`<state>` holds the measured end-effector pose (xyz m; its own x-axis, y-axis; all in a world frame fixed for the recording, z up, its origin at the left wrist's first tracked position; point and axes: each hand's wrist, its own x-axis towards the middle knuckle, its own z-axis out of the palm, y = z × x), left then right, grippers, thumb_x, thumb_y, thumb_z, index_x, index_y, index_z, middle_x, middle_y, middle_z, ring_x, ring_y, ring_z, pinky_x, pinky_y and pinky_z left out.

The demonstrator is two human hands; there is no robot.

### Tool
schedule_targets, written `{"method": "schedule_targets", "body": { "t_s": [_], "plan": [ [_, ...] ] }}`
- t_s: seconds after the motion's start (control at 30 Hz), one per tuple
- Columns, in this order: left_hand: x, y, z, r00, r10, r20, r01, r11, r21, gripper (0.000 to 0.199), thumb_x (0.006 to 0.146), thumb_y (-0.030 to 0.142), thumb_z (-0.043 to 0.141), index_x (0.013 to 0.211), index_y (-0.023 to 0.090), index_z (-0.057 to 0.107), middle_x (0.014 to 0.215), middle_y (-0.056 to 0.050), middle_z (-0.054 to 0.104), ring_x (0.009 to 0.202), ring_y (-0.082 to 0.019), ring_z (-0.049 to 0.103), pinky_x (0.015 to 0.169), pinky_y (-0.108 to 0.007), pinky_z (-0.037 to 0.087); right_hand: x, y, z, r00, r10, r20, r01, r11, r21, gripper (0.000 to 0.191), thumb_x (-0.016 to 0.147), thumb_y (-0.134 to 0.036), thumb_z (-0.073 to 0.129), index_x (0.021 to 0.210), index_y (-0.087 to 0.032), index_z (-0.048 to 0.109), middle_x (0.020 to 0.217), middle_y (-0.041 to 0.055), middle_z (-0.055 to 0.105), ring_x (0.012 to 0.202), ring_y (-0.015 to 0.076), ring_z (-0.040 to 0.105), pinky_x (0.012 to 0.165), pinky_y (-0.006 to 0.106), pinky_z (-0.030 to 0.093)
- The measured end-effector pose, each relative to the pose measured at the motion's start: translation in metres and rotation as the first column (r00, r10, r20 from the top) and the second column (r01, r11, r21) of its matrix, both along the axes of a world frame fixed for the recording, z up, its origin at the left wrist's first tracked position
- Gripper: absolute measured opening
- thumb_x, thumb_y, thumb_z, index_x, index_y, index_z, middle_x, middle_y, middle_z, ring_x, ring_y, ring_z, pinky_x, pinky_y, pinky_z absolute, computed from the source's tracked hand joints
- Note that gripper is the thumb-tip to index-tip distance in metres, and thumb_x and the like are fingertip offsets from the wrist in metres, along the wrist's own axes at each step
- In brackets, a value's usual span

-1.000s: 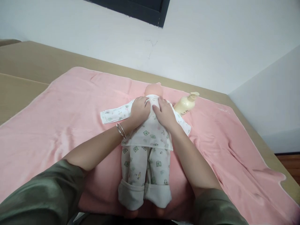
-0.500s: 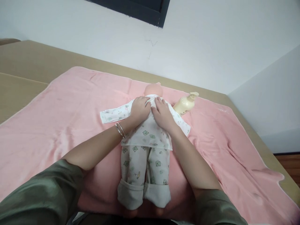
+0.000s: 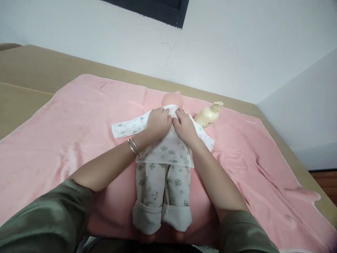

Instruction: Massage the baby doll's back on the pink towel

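Pressure is best spread evenly here; keep your left hand [image 3: 158,124] and right hand [image 3: 186,129] low and relaxed on the upper part of the printed shirt [image 3: 171,153], where they lie side by side with the thumbs turned inward and nearly meeting; your fingers look loosely extended rather than clenched, and none seems to have hold of anything, though the contact under the palms is hidden.

The doll [image 3: 168,158] lies stretched out beneath them on the pink blanket [image 3: 86,112], which covers part of the tan surface [image 3: 44,63]; its head [image 3: 171,99] points away from you and its turned-up trousers [image 3: 178,186] towards you; I cannot tell for sure whether front or back is uppermost; load both palms alike so that the body does not rock, move without bunching the cloth, and stay below the neckline; mind the pump bottle [image 3: 209,114] near your right hand, just beyond the sleeve.

Compared with half a second ago, your left thumb sits closer to the right one, so the gap between the hands is narrower; your right fingertips lie slightly further right; doll, bottle and blanket look unmoved, while the view has shifted only a little.
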<state>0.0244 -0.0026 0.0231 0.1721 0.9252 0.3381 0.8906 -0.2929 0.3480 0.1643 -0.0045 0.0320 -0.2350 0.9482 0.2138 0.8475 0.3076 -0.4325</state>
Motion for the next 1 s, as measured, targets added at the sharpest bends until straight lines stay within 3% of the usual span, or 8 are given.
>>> {"method": "schedule_targets", "body": {
  "t_s": [0.1,0.23,0.37,0.53,0.63,0.8,0.9,1.0],
  "plan": [
    [0.008,-0.017,0.002,0.997,0.005,-0.077,-0.003,1.0,0.022,0.035,0.1,0.02,0.039,0.119,0.008,0.066,0.124,-0.023,0.068,0.122,-0.036,0.061,0.107,-0.05,0.047,0.012,0.014,-0.005,0.997,-0.057,-0.043,0.056,0.998,-0.031,0.057,0.101,-0.041,0.04,0.144,-0.008,0.056,0.161,0.0211,0.049,0.154,0.0364,0.041,0.129,0.056,0.031],
    [0.013,-0.027,0.003,0.997,-0.024,-0.078,0.023,1.0,-0.019,0.034,0.097,0.014,0.041,0.119,0.008,0.065,0.129,-0.025,0.066,0.132,-0.037,0.056,0.116,-0.055,0.04,0.009,0.01,-0.003,0.994,-0.088,0.07,0.093,0.993,-0.068,0.062,0.104,-0.041,0.034,0.148,-0.001,0.048,0.164,0.0262,0.043,0.157,0.04,0.034,0.129,0.057,0.027],
    [0.004,-0.013,0.008,0.983,-0.099,-0.155,0.09,0.994,-0.064,0.039,0.1,0.017,0.032,0.11,0.006,0.068,0.129,-0.027,0.067,0.13,-0.038,0.057,0.117,-0.056,0.039,-0.005,-0.01,0.007,0.974,-0.1,0.204,0.106,0.994,-0.022,0.055,0.105,-0.032,0.029,0.142,0.001,0.052,0.152,0.0285,0.055,0.144,0.0409,0.049,0.123,0.058,0.033],
    [-0.007,0.011,0.009,1.0,-0.015,0.019,0.018,0.988,-0.15,0.039,0.1,0.032,0.037,0.113,0.01,0.066,0.122,-0.022,0.071,0.117,-0.035,0.065,0.108,-0.05,0.049,-0.019,-0.038,0.014,0.965,-0.081,0.248,0.078,0.997,0.025,0.044,0.1,-0.02,0.033,0.125,-0.005,0.065,0.134,0.0276,0.067,0.134,0.0405,0.057,0.112,0.054,0.046],
    [-0.007,0.009,0.007,1.0,-0.007,0.003,0.007,0.993,-0.117,0.04,0.1,0.033,0.036,0.111,0.01,0.067,0.12,-0.023,0.071,0.118,-0.037,0.063,0.109,-0.054,0.047,-0.016,-0.035,0.014,0.975,-0.096,0.203,0.099,0.995,-0.003,0.043,0.1,-0.021,0.032,0.121,-0.008,0.067,0.126,0.0249,0.071,0.129,0.0382,0.061,0.111,0.052,0.049],
    [-0.001,-0.013,0.009,0.934,-0.214,-0.284,0.199,0.977,-0.081,0.04,0.095,0.015,0.035,0.107,0.003,0.071,0.118,-0.029,0.068,0.125,-0.041,0.058,0.113,-0.056,0.042,0.001,-0.004,0.009,0.989,-0.06,0.134,0.064,0.998,-0.023,0.051,0.102,-0.03,0.033,0.136,0.0,0.057,0.147,0.0263,0.06,0.142,0.0374,0.05,0.122,0.05,0.038],
    [0.001,-0.02,0.012,0.943,-0.209,-0.26,0.197,0.978,-0.075,0.038,0.091,0.01,0.04,0.114,0.0,0.069,0.122,-0.029,0.066,0.132,-0.04,0.056,0.119,-0.052,0.039,0.005,0.002,0.008,0.993,-0.012,0.117,0.017,0.999,-0.039,0.05,0.103,-0.033,0.035,0.136,-0.003,0.057,0.147,0.0242,0.06,0.136,0.0368,0.054,0.119,0.05,0.04],
    [-0.002,-0.015,0.012,0.954,-0.197,-0.228,0.184,0.98,-0.075,0.035,0.093,0.009,0.038,0.104,0.006,0.071,0.114,-0.025,0.069,0.123,-0.037,0.061,0.114,-0.05,0.044,-0.002,-0.008,0.012,0.979,-0.031,0.201,0.036,0.999,-0.017,0.051,0.104,-0.03,0.033,0.138,0.002,0.054,0.148,0.0266,0.058,0.138,0.0382,0.052,0.122,0.05,0.035]
  ]
}}
